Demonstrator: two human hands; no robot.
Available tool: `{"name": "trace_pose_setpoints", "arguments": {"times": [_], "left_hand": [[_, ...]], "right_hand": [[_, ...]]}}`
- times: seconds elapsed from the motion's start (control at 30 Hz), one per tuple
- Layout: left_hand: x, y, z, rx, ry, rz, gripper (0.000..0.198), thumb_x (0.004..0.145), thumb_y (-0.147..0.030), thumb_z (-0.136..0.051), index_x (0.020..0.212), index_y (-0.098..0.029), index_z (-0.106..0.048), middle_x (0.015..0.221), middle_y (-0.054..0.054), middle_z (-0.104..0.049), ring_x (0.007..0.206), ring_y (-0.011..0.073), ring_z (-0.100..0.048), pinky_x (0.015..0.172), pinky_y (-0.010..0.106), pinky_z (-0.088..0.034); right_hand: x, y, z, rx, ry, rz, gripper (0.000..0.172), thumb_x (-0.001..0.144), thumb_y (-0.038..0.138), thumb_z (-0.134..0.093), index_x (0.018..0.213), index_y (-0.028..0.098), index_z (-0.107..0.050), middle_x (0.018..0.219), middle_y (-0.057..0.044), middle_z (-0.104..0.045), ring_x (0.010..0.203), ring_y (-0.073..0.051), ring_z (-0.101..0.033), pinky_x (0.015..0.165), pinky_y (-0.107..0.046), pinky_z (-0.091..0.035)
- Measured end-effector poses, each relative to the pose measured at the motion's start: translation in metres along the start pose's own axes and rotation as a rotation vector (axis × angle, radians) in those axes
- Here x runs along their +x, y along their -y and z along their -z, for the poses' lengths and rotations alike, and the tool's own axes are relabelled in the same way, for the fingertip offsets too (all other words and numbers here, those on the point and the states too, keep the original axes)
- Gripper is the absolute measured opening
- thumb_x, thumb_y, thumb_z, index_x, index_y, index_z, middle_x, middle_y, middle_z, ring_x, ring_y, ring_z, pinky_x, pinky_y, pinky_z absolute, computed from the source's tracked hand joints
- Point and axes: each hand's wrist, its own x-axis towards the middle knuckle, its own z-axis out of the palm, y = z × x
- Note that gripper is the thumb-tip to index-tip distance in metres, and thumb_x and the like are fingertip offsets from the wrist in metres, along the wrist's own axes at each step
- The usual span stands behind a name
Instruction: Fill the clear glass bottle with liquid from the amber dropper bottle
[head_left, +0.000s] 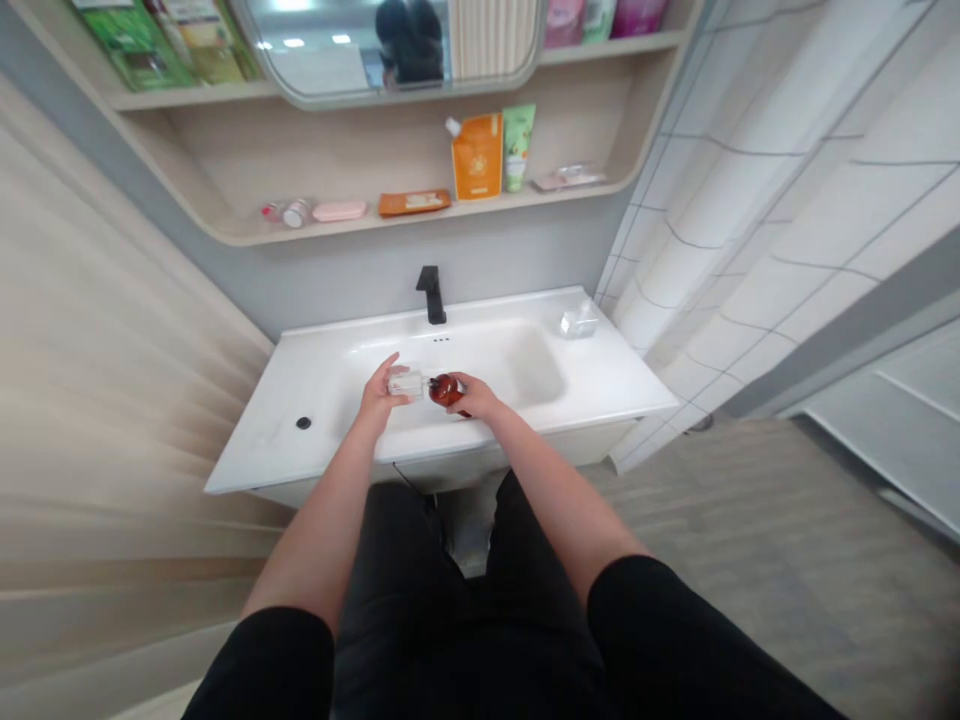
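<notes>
Over the front of the white sink (525,365), my left hand (378,395) is closed around a small clear bottle (406,383). My right hand (474,393) grips a reddish-brown bottle (444,390) with a dark top. The two bottles are held mouth to mouth, the brown one tilted toward the clear one. Whether their openings touch is too small to tell. Part of the brown bottle is hidden by my right fingers.
A black faucet (433,295) rises behind the basin. On the right of the counter stands a clear container (578,322); a black round cap (303,423) sits at the left. Above, the shelf (360,220) bears an orange pouch (478,157), a green tube (517,148) and several small items.
</notes>
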Motion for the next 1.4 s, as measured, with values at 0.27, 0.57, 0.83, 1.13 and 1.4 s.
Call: {"name": "trace_pose_setpoints", "arguments": {"times": [0.27, 0.57, 0.83, 1.13, 1.4], "left_hand": [[0.001, -0.010, 0.001, 0.083, 0.015, -0.026, 0.107, 0.046, -0.019, -0.100, 0.149, -0.028, -0.074, 0.125, 0.006, -0.076, 0.105, 0.0248, -0.071, 0.088, 0.036, -0.059], [0.001, -0.023, -0.001, 0.148, 0.022, 0.004, 0.110, 0.043, -0.022, -0.101, 0.150, -0.027, -0.074, 0.126, 0.006, -0.076, 0.101, 0.0231, -0.070, 0.086, 0.036, -0.060], [0.005, -0.028, -0.001, 0.200, 0.044, -0.009, 0.110, 0.044, -0.023, -0.101, 0.150, -0.028, -0.074, 0.125, 0.007, -0.076, 0.104, 0.0256, -0.070, 0.082, 0.035, -0.058], [0.008, -0.039, -0.005, 0.228, 0.068, 0.006, 0.111, 0.045, -0.019, -0.100, 0.152, -0.027, -0.072, 0.128, 0.009, -0.075, 0.101, 0.0234, -0.068, 0.082, 0.035, -0.059], [0.014, -0.046, -0.004, 0.294, 0.094, 0.003, 0.112, 0.047, -0.021, -0.099, 0.155, -0.026, -0.069, 0.129, 0.009, -0.075, 0.106, 0.0248, -0.069, 0.087, 0.037, -0.059]], "right_hand": [[0.003, -0.008, -0.002, 0.006, -0.007, 0.048, 0.085, 0.055, 0.016, -0.093, 0.138, 0.026, -0.080, 0.111, 0.002, -0.083, 0.103, -0.027, -0.077, 0.103, -0.039, -0.060], [0.005, -0.011, -0.003, -0.013, -0.017, 0.074, 0.083, 0.055, 0.017, -0.092, 0.137, 0.028, -0.081, 0.111, 0.003, -0.083, 0.102, -0.026, -0.076, 0.100, -0.038, -0.060], [0.007, -0.013, -0.004, -0.005, -0.005, 0.050, 0.085, 0.056, 0.018, -0.094, 0.139, 0.030, -0.079, 0.106, 0.004, -0.083, 0.095, -0.025, -0.076, 0.096, -0.037, -0.062], [0.010, -0.019, -0.006, 0.011, -0.026, 0.072, 0.085, 0.057, 0.020, -0.096, 0.139, 0.031, -0.079, 0.109, 0.004, -0.084, 0.103, -0.028, -0.079, 0.103, -0.042, -0.062], [0.013, -0.021, -0.007, 0.014, -0.040, 0.091, 0.087, 0.056, 0.022, -0.098, 0.140, 0.030, -0.079, 0.112, 0.003, -0.084, 0.106, -0.029, -0.079, 0.106, -0.043, -0.062]]}}
